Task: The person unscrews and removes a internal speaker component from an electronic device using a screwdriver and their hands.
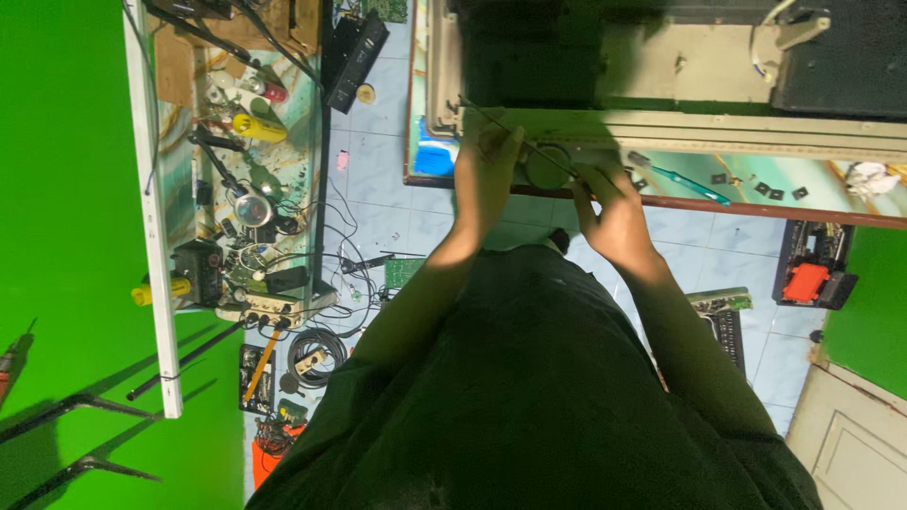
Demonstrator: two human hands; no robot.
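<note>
My left hand (485, 178) and my right hand (612, 212) reach over the edge of a workbench (831, 215) with a reddish rim. A thin dark rod (543, 153) runs slantwise between them. My left thumb and fingers close on its upper part, and my right fingertips pinch its lower end. A round dark disc (548, 170) lies on the bench just behind the rod, between the two hands. Beyond the hands sits a large flat grey appliance chassis (680, 71).
A teal-handled tool (688, 180), small black parts (767, 189) and a crumpled white cloth (869, 177) lie on the bench to the right. An orange and black case (810, 276) and a green circuit board (404, 272) rest on the tiled floor. A cluttered tool shelf (241, 189) stands at the left.
</note>
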